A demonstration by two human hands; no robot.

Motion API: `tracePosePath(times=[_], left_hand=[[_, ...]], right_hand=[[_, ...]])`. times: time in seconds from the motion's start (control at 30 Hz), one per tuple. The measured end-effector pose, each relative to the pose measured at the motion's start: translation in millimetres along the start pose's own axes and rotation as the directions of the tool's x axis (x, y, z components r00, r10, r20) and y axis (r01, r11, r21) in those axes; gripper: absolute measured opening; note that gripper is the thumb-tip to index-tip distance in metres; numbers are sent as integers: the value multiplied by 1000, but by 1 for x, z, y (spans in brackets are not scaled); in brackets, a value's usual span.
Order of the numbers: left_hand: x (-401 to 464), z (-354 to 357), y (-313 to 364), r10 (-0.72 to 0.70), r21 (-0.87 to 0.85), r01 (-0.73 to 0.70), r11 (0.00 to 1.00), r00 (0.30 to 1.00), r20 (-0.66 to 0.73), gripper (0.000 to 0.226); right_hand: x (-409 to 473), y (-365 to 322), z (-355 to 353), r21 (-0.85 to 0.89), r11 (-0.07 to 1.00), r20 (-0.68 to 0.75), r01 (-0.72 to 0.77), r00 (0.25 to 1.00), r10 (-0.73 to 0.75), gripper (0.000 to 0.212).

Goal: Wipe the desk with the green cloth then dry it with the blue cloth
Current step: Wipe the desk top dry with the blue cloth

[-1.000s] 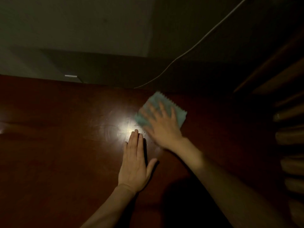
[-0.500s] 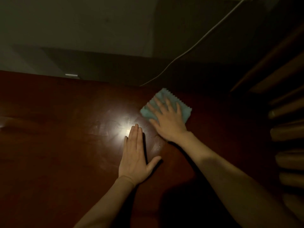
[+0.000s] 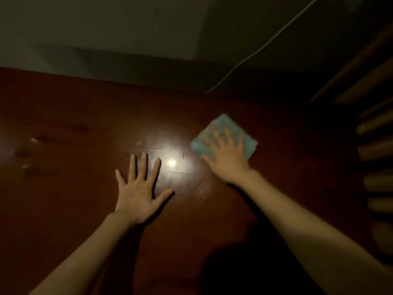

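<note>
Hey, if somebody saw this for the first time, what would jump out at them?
The bright glare on the dark desk, mid-frame, draws the eye first. Just right of it, the right hand presses flat on a pale green cloth. The left hand lies spread on bare wood, left of the glare.

Two hands lie on the tabletop (image 3: 63, 124): the left hand (image 3: 138, 188), flat with its five fingers (image 3: 144, 162) spread, and the right hand (image 3: 227, 158), pressed on a cloth with its fingers blurred, so their count is unclear. One cloth (image 3: 221, 126) shows, pale green-blue with a zigzag edge; its colour in this dim light could be either. One tabletop fills the view, dark reddish wood, with one bright spot of reflected light (image 3: 171, 162) on it. One thin pale cable (image 3: 255, 52) crosses the wall behind. Two bare forearms reach in from below. At the right edge stand several wooden slats (image 3: 376, 150), about six, too dark to count exactly.
</note>
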State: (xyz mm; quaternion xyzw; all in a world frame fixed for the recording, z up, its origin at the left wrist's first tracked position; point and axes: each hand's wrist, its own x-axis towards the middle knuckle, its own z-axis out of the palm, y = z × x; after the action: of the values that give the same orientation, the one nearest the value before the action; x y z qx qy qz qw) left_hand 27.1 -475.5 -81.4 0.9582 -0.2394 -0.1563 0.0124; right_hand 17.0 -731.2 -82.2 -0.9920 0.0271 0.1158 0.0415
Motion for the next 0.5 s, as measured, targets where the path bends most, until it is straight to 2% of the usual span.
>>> tracePosePath(times=[0.07,0.13,0.2,0.27,0.3,0.33,0.4,0.43,0.5], left_hand=[[-3,7,-3,17,3,-17,1000,1000,-26,80],[-3,11,-4,26,6,-26,1000,998,-57,75],[-2,13,-5,30,4,-30,1000,997,-78,72],[-1,15,-5,35,18,-33,999,994,-100,72],[0,15,-5,35,22,-33,999,993,-109,72],[1,16,-5,33,23,-31,999,993,-114,71],[1,16,-6,23,19,-21,1000,993,-117,71],[1,16,-6,21,18,-19,1000,993,-119,70],[0,17,-6,25,13,-23,1000,993,-117,69]], right_hand=[[-54,-35,20,-46,974,-44,221,974,-223,61],[-106,-54,38,-39,904,7,425,905,-425,60],[-115,-44,45,-67,852,58,519,854,-516,59],[-79,-27,33,-86,907,-36,413,908,-417,61],[-50,-18,23,-62,959,-114,278,952,-284,64],[-23,-10,14,-12,993,-125,116,985,-117,64],[13,-7,2,27,993,-72,-115,991,116,62],[16,-15,2,29,990,-61,-135,989,136,61],[-12,-41,15,-2,1000,-121,-23,992,23,58]])
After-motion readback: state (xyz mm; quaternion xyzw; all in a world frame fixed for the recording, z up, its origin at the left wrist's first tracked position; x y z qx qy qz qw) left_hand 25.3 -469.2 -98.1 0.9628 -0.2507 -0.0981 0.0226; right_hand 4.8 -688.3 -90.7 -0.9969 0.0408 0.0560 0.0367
